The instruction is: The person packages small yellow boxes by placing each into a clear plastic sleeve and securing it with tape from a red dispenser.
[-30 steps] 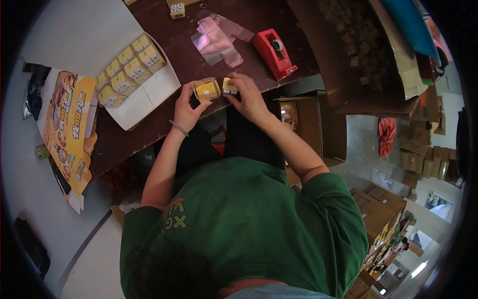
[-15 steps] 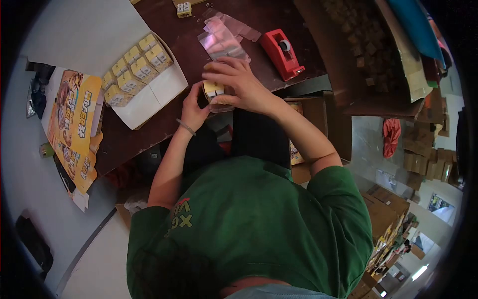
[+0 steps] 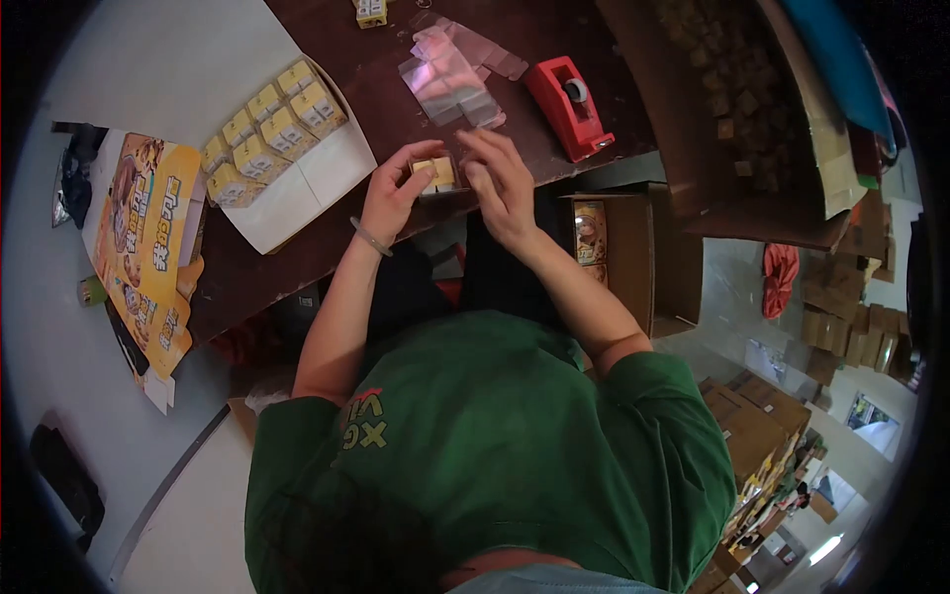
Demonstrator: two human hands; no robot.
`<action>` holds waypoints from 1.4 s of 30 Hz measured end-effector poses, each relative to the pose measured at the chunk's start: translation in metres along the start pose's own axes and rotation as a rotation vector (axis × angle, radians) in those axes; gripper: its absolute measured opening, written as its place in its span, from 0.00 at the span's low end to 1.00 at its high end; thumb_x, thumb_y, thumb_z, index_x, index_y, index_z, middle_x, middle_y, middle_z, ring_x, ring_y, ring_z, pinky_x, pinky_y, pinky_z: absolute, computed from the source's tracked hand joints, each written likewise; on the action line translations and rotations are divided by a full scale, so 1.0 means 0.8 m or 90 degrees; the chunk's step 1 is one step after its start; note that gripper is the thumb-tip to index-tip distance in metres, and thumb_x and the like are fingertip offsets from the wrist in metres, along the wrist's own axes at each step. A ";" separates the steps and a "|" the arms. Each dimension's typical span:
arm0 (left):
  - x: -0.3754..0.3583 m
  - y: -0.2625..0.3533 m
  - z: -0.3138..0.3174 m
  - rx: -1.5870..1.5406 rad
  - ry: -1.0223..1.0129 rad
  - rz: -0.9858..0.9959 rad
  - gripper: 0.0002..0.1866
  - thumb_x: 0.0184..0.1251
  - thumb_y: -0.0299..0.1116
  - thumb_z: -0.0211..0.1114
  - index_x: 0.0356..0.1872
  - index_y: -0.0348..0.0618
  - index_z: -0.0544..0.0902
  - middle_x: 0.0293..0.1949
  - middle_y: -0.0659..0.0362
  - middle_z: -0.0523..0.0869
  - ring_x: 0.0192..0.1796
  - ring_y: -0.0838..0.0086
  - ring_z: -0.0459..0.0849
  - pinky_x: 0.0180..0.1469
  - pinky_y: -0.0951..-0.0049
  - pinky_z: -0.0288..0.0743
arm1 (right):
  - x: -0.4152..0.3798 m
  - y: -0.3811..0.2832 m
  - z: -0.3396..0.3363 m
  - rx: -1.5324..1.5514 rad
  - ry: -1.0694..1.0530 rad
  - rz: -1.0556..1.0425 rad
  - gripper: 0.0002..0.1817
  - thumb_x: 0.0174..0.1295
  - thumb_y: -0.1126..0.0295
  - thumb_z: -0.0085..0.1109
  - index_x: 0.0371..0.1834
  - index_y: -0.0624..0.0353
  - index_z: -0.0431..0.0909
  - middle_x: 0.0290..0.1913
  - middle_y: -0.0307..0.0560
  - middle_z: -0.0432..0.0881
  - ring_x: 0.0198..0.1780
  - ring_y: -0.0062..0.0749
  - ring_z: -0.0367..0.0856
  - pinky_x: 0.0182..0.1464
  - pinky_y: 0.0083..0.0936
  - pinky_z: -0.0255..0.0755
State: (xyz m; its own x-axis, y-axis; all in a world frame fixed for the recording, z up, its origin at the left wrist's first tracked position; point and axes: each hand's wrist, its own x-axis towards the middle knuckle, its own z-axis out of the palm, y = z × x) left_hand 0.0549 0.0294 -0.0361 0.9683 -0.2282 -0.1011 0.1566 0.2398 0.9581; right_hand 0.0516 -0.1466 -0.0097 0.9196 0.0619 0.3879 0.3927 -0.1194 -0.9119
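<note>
My left hand is closed around a small yellow-and-white box at the table's near edge, its thumb over the top. My right hand is just right of that box, fingers stretched out and slightly apart; I see nothing held in it. Beyond both hands lie clear plastic sleeves with a pinkish sheen. To the left, a white tray holds several similar small boxes in two rows.
A red tape dispenser stands at the right of the dark table. Further right is a large carton of small pieces. An open carton sits below the edge. Printed yellow packaging leans at left.
My right hand has come away from the top of the small box and shifted right. The left hand keeps hold of the box, its thumb now across the top.
</note>
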 end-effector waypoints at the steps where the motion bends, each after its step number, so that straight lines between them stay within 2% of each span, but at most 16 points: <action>1: -0.001 0.003 0.000 0.033 0.001 0.008 0.18 0.71 0.28 0.57 0.59 0.37 0.77 0.53 0.58 0.84 0.55 0.77 0.80 0.60 0.75 0.72 | -0.004 -0.008 -0.014 -0.083 -0.049 -0.214 0.15 0.65 0.74 0.60 0.54 0.61 0.82 0.52 0.50 0.81 0.47 0.36 0.82 0.48 0.29 0.76; 3: -0.003 0.006 -0.002 -0.021 -0.011 -0.022 0.18 0.70 0.27 0.57 0.59 0.37 0.78 0.53 0.58 0.84 0.54 0.77 0.80 0.60 0.75 0.72 | -0.008 -0.018 -0.018 -0.204 -0.203 -0.347 0.17 0.61 0.75 0.63 0.54 0.60 0.81 0.54 0.54 0.80 0.45 0.43 0.83 0.46 0.32 0.77; 7: -0.006 -0.008 -0.009 0.001 -0.010 0.000 0.17 0.72 0.30 0.57 0.59 0.37 0.78 0.52 0.60 0.84 0.53 0.77 0.81 0.59 0.76 0.73 | 0.027 -0.021 -0.003 -0.164 -0.174 -0.087 0.16 0.57 0.72 0.69 0.49 0.57 0.84 0.39 0.45 0.79 0.42 0.38 0.80 0.45 0.27 0.75; 10: -0.008 -0.022 -0.007 0.030 0.012 0.068 0.18 0.74 0.33 0.56 0.60 0.36 0.77 0.51 0.59 0.84 0.54 0.77 0.80 0.60 0.77 0.71 | 0.038 -0.006 -0.005 -0.148 -0.246 -0.036 0.15 0.56 0.72 0.70 0.47 0.59 0.84 0.38 0.44 0.79 0.42 0.34 0.79 0.45 0.26 0.74; 14: -0.021 -0.023 -0.009 -0.204 -0.089 0.096 0.31 0.68 0.45 0.66 0.66 0.38 0.71 0.59 0.58 0.78 0.63 0.74 0.74 0.67 0.72 0.64 | 0.042 0.000 -0.004 -0.074 -0.255 0.095 0.11 0.55 0.72 0.71 0.41 0.61 0.84 0.37 0.41 0.79 0.39 0.26 0.79 0.44 0.23 0.74; 19: -0.028 -0.028 -0.016 0.068 -0.097 0.067 0.35 0.58 0.35 0.72 0.67 0.37 0.70 0.61 0.56 0.77 0.64 0.72 0.74 0.69 0.70 0.63 | 0.052 0.019 -0.002 0.156 -0.310 0.405 0.12 0.53 0.71 0.74 0.36 0.60 0.78 0.33 0.39 0.79 0.36 0.18 0.77 0.40 0.20 0.73; 23: -0.029 -0.030 0.007 0.032 -0.002 0.093 0.35 0.56 0.31 0.72 0.67 0.37 0.70 0.61 0.56 0.77 0.63 0.71 0.75 0.67 0.70 0.66 | 0.050 0.019 -0.007 -0.021 -0.279 0.357 0.16 0.54 0.63 0.74 0.37 0.58 0.77 0.30 0.42 0.79 0.32 0.24 0.79 0.36 0.26 0.75; 25: -0.031 -0.038 0.023 0.195 0.080 0.165 0.37 0.56 0.28 0.71 0.68 0.36 0.68 0.63 0.52 0.76 0.64 0.68 0.75 0.66 0.68 0.68 | 0.032 -0.021 -0.005 -0.333 -0.161 0.155 0.19 0.55 0.60 0.73 0.40 0.60 0.75 0.35 0.46 0.81 0.31 0.37 0.82 0.36 0.30 0.76; 26: -0.031 -0.047 0.042 0.183 0.151 0.192 0.39 0.56 0.28 0.72 0.70 0.35 0.66 0.65 0.50 0.74 0.66 0.67 0.74 0.67 0.67 0.67 | 0.020 -0.045 -0.001 -0.327 -0.168 0.179 0.23 0.53 0.57 0.74 0.43 0.60 0.76 0.44 0.53 0.79 0.40 0.50 0.82 0.41 0.36 0.77; 27: -0.037 -0.053 0.065 0.168 0.220 0.214 0.40 0.56 0.29 0.72 0.71 0.34 0.64 0.67 0.49 0.72 0.67 0.65 0.73 0.68 0.67 0.67 | 0.010 -0.050 0.002 -0.371 -0.141 0.108 0.25 0.52 0.57 0.74 0.45 0.60 0.76 0.48 0.54 0.78 0.44 0.50 0.81 0.44 0.38 0.77; 31: -0.038 -0.030 0.073 0.207 0.122 0.201 0.35 0.66 0.25 0.61 0.74 0.34 0.59 0.67 0.51 0.70 0.68 0.64 0.70 0.71 0.67 0.61 | 0.013 -0.029 -0.035 -0.372 -0.205 -0.031 0.29 0.51 0.66 0.71 0.57 0.60 0.74 0.60 0.56 0.70 0.57 0.53 0.76 0.55 0.42 0.76; 32: -0.030 -0.013 0.065 0.065 0.115 0.105 0.32 0.69 0.26 0.59 0.73 0.35 0.61 0.66 0.52 0.72 0.68 0.67 0.71 0.70 0.67 0.62 | 0.023 -0.027 -0.050 -0.356 -0.285 -0.061 0.30 0.51 0.70 0.69 0.61 0.58 0.72 0.64 0.57 0.68 0.61 0.53 0.74 0.58 0.40 0.75; 35: 0.034 0.000 0.058 -0.011 -0.029 0.087 0.31 0.68 0.30 0.63 0.71 0.37 0.66 0.63 0.54 0.76 0.65 0.70 0.73 0.69 0.70 0.64 | 0.034 0.004 -0.065 -0.288 -0.344 -0.136 0.31 0.51 0.71 0.69 0.61 0.56 0.72 0.67 0.55 0.68 0.64 0.52 0.73 0.62 0.39 0.72; 38: 0.071 0.000 0.043 0.108 -0.192 -0.009 0.30 0.66 0.32 0.65 0.69 0.39 0.69 0.60 0.55 0.78 0.63 0.72 0.75 0.67 0.72 0.65 | 0.050 -0.019 -0.120 -0.401 -0.217 -0.196 0.32 0.52 0.67 0.72 0.62 0.55 0.72 0.65 0.51 0.71 0.63 0.51 0.73 0.63 0.38 0.70; 40: 0.082 -0.003 0.050 0.128 -0.201 0.026 0.28 0.65 0.34 0.67 0.66 0.41 0.73 0.60 0.56 0.79 0.61 0.73 0.77 0.65 0.72 0.67 | 0.050 0.002 -0.176 -0.420 -0.005 -0.034 0.23 0.58 0.61 0.69 0.55 0.57 0.79 0.62 0.50 0.74 0.62 0.47 0.74 0.62 0.37 0.69; 42: 0.091 -0.016 0.067 0.182 -0.195 0.024 0.27 0.64 0.34 0.67 0.64 0.41 0.75 0.60 0.56 0.80 0.60 0.73 0.78 0.64 0.72 0.68 | 0.050 0.052 -0.227 -0.419 0.026 0.072 0.15 0.63 0.60 0.64 0.45 0.61 0.84 0.56 0.51 0.78 0.58 0.43 0.76 0.58 0.34 0.71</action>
State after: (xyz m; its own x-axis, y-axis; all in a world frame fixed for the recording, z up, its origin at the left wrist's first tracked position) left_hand 0.1126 -0.0412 -0.0413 0.8631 -0.5047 -0.0210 0.0193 -0.0085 0.9998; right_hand 0.1068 -0.3287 -0.0076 0.9499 -0.0227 0.3119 0.2063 -0.7038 -0.6798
